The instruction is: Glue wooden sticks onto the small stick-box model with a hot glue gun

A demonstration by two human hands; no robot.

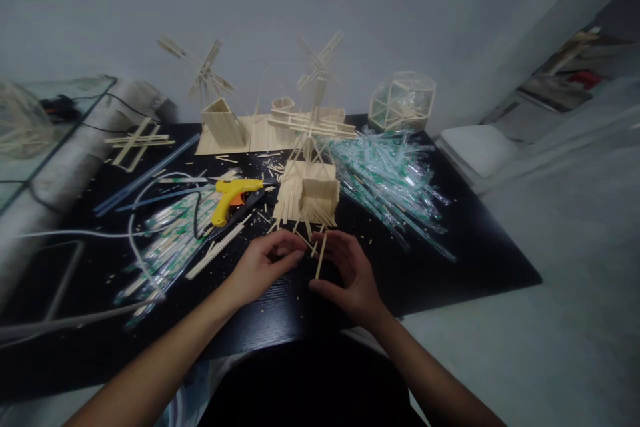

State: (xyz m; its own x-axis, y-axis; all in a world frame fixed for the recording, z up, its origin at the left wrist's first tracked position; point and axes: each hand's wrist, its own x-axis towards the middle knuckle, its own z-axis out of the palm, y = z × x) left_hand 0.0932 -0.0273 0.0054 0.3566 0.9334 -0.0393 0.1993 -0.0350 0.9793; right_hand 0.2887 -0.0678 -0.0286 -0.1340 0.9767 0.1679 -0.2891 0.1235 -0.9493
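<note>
Between the thumb and fingers of my right hand (353, 273) stands a short, thin wooden stick (321, 259), slightly tilted. My left hand (270, 259) is just left of it, thumb and forefinger brought close together; whether they pinch one of the small sticks by the fingertips is too blurred to tell. Right in front of both hands is a windmill model (320, 197) of wooden sticks, with an open box on its base and crossed blades above. Loose sticks lie on that base. A yellow glue gun (235, 199) rests to the left of the model.
Wrapped stick bundles lie left (173, 230) and right (390, 177) on the black table (465, 240). Behind stand more windmill models (220, 127) and a faceted glass-like container (403, 101). A white cable (133, 240) loops at left, near loose crossed sticks (137, 143).
</note>
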